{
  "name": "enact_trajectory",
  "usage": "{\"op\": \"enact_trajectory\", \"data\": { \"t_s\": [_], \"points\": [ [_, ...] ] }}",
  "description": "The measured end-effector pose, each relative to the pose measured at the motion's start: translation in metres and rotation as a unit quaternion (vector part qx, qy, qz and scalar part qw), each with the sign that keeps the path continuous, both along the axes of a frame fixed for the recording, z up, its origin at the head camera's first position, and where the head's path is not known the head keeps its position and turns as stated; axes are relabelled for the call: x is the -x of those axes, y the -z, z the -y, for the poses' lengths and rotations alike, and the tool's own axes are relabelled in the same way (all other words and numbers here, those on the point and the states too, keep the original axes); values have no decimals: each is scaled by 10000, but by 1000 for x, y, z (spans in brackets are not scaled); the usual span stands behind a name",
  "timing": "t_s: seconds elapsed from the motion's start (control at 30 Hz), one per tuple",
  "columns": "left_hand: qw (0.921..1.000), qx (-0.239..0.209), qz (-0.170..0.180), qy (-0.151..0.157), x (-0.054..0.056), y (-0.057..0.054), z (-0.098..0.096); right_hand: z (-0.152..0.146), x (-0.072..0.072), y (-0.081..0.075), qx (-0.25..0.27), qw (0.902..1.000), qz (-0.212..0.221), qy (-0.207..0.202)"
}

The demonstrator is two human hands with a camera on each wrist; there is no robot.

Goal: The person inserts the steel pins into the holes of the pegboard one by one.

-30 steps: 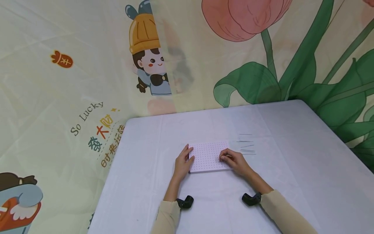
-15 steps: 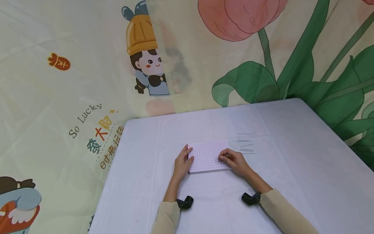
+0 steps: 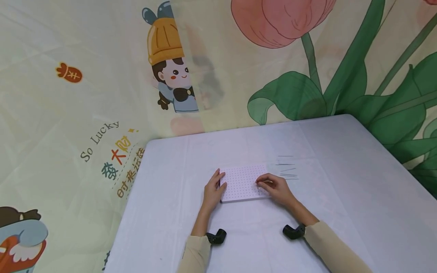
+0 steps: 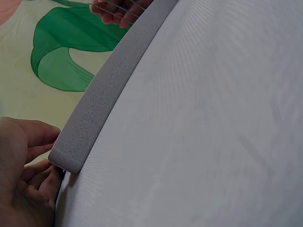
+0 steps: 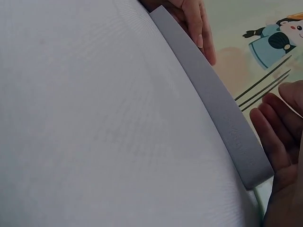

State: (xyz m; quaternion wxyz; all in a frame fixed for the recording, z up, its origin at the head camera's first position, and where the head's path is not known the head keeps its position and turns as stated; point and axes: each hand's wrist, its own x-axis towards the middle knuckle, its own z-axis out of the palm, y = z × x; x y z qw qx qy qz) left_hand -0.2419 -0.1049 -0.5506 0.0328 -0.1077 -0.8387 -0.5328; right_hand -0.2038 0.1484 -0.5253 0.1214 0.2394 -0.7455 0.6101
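Note:
A pale pink board (image 3: pixel 239 185) dotted with rows of small holes lies on the white-covered table. My left hand (image 3: pixel 212 193) holds its left edge, with fingers above and below the corner in the left wrist view. Three thin metal rods (image 5: pixel 262 79) stand up from the board near its right end. Close beside them is my right hand (image 3: pixel 279 189), its thumb and index finger (image 5: pixel 270 100) drawn together right at the rod nearest them. I cannot tell whether they pinch that rod, as its upper tip shows past them.
Several loose thin rods (image 3: pixel 286 164) lie in a spread beyond the board's right end, close to my right hand. The white tablecloth (image 3: pixel 170 189) extends around the board. A printed fabric backdrop (image 3: pixel 112 83) hangs behind and left of the table.
The head view has shifted slightly. My right fingertips have moved a little right and show more of the rod below them. The left hand and board stay in place.

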Motion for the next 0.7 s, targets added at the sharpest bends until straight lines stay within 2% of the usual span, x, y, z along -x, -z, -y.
{"op": "enact_trajectory", "data": {
  "t_s": [0.1, 0.2, 0.3, 0.37, 0.5, 0.6, 0.7],
  "points": [
    [10000, -50, -56, 34, 0, 1, 1, -6, 4, 1, 517, 9986, 99, 34],
    [9998, -96, -178, 87, 1, 0, 2, -20, 12, 1, 923, 9952, 167, 288],
    [9998, -75, -166, 111, 1, 0, 1, -42, 16, -2, 880, 9933, 265, 695],
    [9999, -67, -119, 97, 1, 0, 1, -57, 15, -5, 614, 9931, 359, 935],
    [9999, -58, -72, 56, 0, -2, 2, -83, 13, -6, -369, 9879, 483, 1428],
    [10000, -75, -33, 40, 1, -2, 2, -95, 12, -1, -1182, 9752, 598, 1775],
    [9999, -103, 40, 47, 1, -1, 0, -101, 10, 8, -1805, 9625, 700, 1900]
  ]
}}
